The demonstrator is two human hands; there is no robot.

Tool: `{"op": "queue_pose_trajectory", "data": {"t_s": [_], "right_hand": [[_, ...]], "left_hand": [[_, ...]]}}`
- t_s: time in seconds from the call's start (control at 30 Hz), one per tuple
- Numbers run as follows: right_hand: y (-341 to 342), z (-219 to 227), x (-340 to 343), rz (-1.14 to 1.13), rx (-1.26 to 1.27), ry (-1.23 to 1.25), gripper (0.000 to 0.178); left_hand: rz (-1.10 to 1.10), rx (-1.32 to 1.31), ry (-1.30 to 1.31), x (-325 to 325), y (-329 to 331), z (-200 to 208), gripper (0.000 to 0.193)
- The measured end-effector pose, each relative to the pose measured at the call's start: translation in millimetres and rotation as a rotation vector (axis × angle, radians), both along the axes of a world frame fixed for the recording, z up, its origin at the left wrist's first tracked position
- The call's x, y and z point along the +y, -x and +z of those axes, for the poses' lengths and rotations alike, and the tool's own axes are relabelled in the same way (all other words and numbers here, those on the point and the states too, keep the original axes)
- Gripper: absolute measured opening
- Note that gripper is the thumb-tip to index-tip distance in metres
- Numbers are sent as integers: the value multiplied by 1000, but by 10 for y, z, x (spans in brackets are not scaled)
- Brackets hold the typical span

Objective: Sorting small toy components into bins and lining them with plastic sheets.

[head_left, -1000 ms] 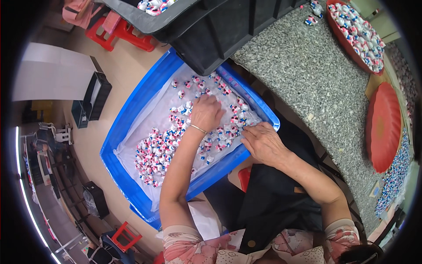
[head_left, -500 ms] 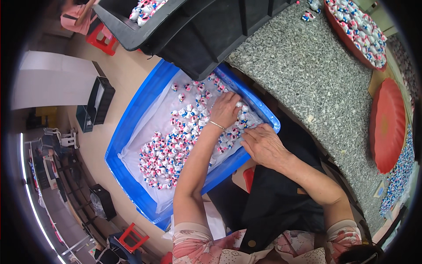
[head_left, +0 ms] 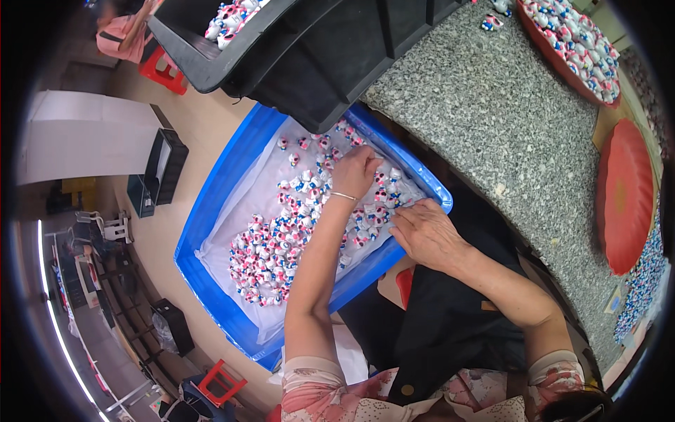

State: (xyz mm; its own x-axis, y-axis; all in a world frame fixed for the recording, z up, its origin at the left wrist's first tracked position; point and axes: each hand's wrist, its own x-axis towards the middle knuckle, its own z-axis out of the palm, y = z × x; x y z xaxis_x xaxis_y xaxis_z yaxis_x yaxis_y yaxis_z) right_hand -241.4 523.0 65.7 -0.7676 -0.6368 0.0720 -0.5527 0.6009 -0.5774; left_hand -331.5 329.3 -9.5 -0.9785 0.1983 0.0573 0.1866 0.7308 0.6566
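Note:
Many small figurines (head_left: 271, 250), white with pink and blue parts, lie loose on a white liner (head_left: 223, 219) in a blue tray (head_left: 211, 179). My left hand (head_left: 355, 172) is over the tray's far right part, among the scattered figurines. Its fingers are curled in, and whatever they may hold is hidden. At the tray's near right corner, my right hand (head_left: 430, 235) crosses the rim, fingers stretched toward the figurines by the edge. Nothing shows in its grasp, though the fingertips are partly out of sight.
A black crate (head_left: 309, 63) with more figurines overhangs the tray's far edge. On the granite table (head_left: 485, 119) at right are a red bowl (head_left: 562, 77) heaped with figurines and a red scalloped dish (head_left: 624, 197). A person (head_left: 123, 35) sits at the far left.
My left hand has drawn its fingers in and lifted slightly from the figurines. My right hand stays at the corner with little change. The whole view has shifted slightly.

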Motion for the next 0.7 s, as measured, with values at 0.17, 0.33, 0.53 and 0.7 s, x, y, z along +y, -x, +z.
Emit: {"op": "queue_pose_trajectory", "data": {"t_s": [0.17, 0.33, 0.53, 0.7], "right_hand": [[-18, -20, 1, -14, 22, -5, 24], [-17, -32, 16, -19, 15, -10, 24], [-13, -21, -27, -8, 0, 16, 22], [-18, -24, 4, -29, 47, 40, 21]], "left_hand": [[52, 345, 113, 78, -99, -113, 9], [-88, 358, 50, 85, -172, -48, 15], [-158, 219, 163, 316, -287, -63, 28], [-3, 250, -53, 317, -351, 2, 25]]}}
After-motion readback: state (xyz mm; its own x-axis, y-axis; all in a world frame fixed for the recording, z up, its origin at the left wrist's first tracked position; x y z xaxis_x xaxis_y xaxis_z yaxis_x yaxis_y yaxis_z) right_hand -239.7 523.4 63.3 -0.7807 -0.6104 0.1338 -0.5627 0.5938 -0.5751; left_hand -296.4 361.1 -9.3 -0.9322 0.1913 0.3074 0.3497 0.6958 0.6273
